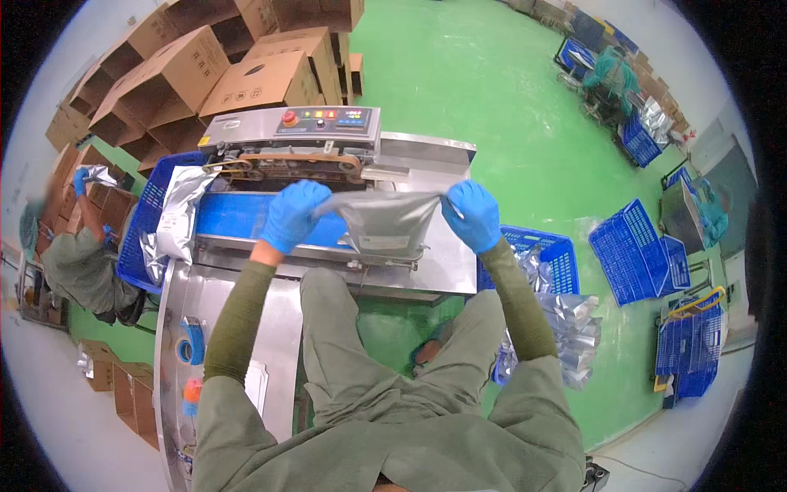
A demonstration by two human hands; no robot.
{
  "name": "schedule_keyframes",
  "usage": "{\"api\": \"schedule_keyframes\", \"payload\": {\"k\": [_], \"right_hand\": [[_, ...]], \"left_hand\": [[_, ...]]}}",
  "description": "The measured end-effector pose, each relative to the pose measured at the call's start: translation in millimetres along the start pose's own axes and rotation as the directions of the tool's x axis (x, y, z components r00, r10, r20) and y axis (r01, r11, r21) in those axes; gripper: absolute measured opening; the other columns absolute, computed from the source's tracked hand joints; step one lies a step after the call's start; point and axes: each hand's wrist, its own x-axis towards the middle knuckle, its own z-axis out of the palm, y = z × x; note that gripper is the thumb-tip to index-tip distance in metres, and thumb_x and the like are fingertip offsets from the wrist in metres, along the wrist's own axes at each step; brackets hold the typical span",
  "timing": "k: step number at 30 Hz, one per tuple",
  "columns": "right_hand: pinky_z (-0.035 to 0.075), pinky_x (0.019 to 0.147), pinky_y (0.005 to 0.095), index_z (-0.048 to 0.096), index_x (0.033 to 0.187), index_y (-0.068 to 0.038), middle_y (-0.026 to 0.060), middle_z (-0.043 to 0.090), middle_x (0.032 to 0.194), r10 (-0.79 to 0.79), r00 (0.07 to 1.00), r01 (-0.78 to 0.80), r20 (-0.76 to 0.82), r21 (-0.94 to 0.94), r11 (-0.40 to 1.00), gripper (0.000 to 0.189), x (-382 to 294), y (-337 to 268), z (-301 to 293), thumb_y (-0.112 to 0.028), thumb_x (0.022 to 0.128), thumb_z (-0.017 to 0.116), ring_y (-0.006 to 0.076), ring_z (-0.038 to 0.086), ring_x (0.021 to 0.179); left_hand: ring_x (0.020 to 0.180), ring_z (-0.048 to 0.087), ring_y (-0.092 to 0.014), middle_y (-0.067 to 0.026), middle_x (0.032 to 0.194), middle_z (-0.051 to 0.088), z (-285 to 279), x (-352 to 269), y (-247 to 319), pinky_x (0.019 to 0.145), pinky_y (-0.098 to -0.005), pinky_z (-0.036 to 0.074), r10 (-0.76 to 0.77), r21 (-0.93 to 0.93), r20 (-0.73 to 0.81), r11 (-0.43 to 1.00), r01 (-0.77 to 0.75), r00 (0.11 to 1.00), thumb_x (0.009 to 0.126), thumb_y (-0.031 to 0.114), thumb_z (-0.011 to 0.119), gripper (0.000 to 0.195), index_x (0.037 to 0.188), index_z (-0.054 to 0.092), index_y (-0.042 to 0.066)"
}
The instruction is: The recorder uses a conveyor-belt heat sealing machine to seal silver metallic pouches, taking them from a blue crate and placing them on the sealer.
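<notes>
Both my hands wear blue gloves. My left hand [295, 215] pinches one top corner of a silver foil pouch [390, 227], and my right hand [472, 215] grips the opposite corner. The pouch's top edge is stretched between them, and a pale label shows low on its front. It hangs over the near side of a continuous band sealer [295, 126], at the right end of the blue conveyor belt [237, 215]. Another filled foil pouch [181, 212] lies at the belt's left end, partly over a blue crate [138, 246].
Right of the sealer, a blue crate [556, 258] holds foil pouches, with more pouches [569, 338] below. Cardboard boxes [258, 83] are stacked behind. A steel table [227, 301] at left carries tape [190, 344]. A co-worker [86, 264] sits at left; others are far right.
</notes>
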Motion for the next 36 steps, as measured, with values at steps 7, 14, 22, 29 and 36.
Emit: {"api": "schedule_keyframes", "payload": {"k": [7, 14, 22, 29, 36], "right_hand": [[0.047, 0.06, 0.0302, 0.063, 0.088, 0.002, 0.0107, 0.063, 0.073, 0.405, 0.885, -0.28, -0.23, 0.431, 0.858, 0.011, -13.3, -23.0, 16.6, -0.009, 0.084, 0.062, 0.0186, 0.059, 0.063], [0.043, 0.058, 0.0276, 0.064, 0.075, 0.005, 0.003, 0.057, 0.063, 0.85, 0.511, -0.722, 0.129, 0.601, 0.343, 0.023, -24.6, 24.6, 77.4, -0.017, 0.081, 0.062, 0.0093, 0.051, 0.063], [0.04, 0.054, 0.0307, 0.063, 0.071, 0.004, 0.0049, 0.055, 0.057, 0.836, 0.538, -0.706, 0.109, 0.599, 0.377, 0.024, -35.5, 48.8, 151.0, -0.018, 0.08, 0.06, 0.009, 0.047, 0.058], [0.041, 0.053, 0.0326, 0.063, 0.069, 0.002, 0.0095, 0.057, 0.056, 0.783, 0.606, -0.659, 0.143, 0.642, 0.392, 0.024, -36.1, 51.9, 216.1, -0.019, 0.08, 0.06, 0.0103, 0.048, 0.055], [0.048, 0.063, 0.0382, 0.062, 0.083, -0.007, 0.0144, 0.061, 0.075, 0.359, 0.928, -0.37, 0.104, 0.121, 0.921, 0.01, -12.8, 36.7, 262.8, -0.014, 0.076, 0.058, 0.0288, 0.059, 0.07]], "left_hand": [[0.066, 0.054, -0.011, -0.0042, 0.074, 0.062, 43.0, 11.9, 49.3, 0.06, -0.0266, 0.044, -0.698, -0.962, -0.125, 0.26, 0.086, 0.705, 0.088, 0.011, 0.06, 0.013, 0.096, 0.064, 0.001], [0.054, 0.055, -0.014, -0.0083, 0.059, 0.061, 153.5, 47.4, 16.8, 0.055, -0.0319, 0.044, -0.708, -0.886, 0.263, 0.093, 0.455, 0.655, 0.081, 0.021, 0.063, 0.026, 0.068, 0.066, -0.002], [0.049, 0.054, -0.018, -0.013, 0.057, 0.06, 209.2, 45.8, -19.9, 0.053, -0.0365, 0.042, -0.776, -0.891, 0.172, 0.14, 0.432, 0.607, 0.078, 0.022, 0.064, 0.029, 0.067, 0.065, -0.004], [0.053, 0.056, -0.021, -0.0147, 0.061, 0.062, 219.7, 31.0, -78.0, 0.056, -0.0374, 0.044, -0.754, -0.837, 0.334, 0.038, 0.546, 0.565, 0.081, 0.023, 0.062, 0.029, 0.07, 0.066, -0.004], [0.08, 0.063, -0.032, -0.0163, 0.09, 0.065, 210.7, -52.8, -165.0, 0.075, -0.0421, 0.05, -0.409, -0.066, 0.137, 0.905, 0.42, 0.902, 0.086, 0.017, 0.047, 0.024, 0.095, 0.066, 0.006]]}}
